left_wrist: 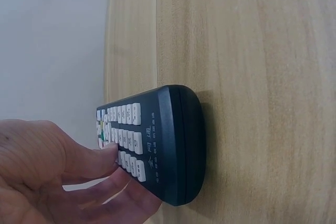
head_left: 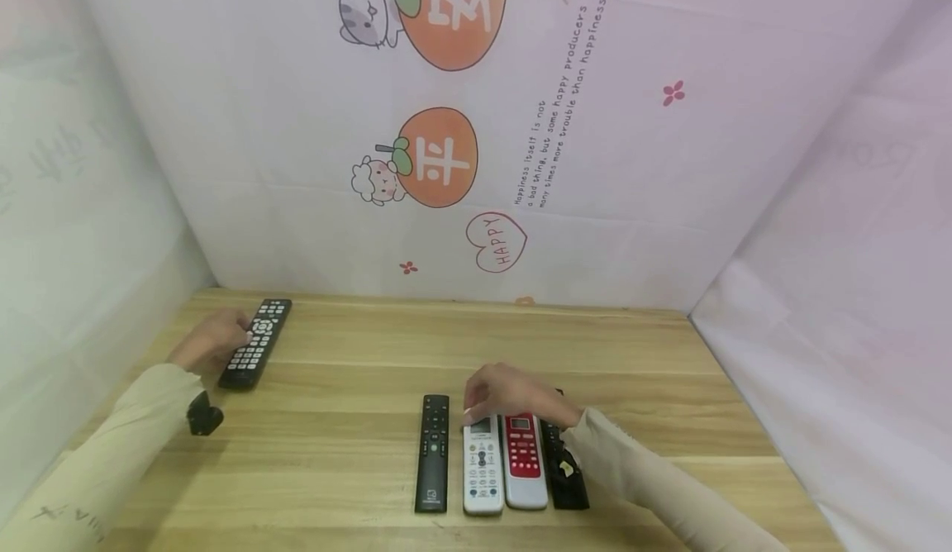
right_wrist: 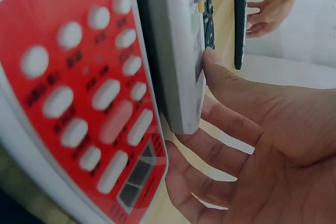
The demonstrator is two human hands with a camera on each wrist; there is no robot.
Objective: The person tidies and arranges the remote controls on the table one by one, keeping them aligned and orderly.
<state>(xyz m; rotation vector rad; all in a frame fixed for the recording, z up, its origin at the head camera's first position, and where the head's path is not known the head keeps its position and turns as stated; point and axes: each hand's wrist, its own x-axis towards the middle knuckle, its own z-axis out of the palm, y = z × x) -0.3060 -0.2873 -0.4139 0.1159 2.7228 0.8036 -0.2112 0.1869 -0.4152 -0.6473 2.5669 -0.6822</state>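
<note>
At the table's far left my left hand (head_left: 214, 339) grips a black remote control with white buttons (head_left: 256, 349). In the left wrist view its thumb presses on the button face and the other fingers go round the side edge. My right hand (head_left: 513, 392) is at the far end of a white remote control (head_left: 483, 469). As the right wrist view shows, the thumb lies against the face of that white remote (right_wrist: 181, 51) and the fingers curl by its end. Close beside it lies a red and white remote control (head_left: 524, 469), under the right hand's palm.
A slim black remote (head_left: 432, 461) lies left of the white one. Another black remote (head_left: 569, 492), partly hidden by the right wrist, lies right of the red one. The wooden table (head_left: 335, 436) meets printed white cloth (head_left: 595, 246) at the back and plain cloth at the sides.
</note>
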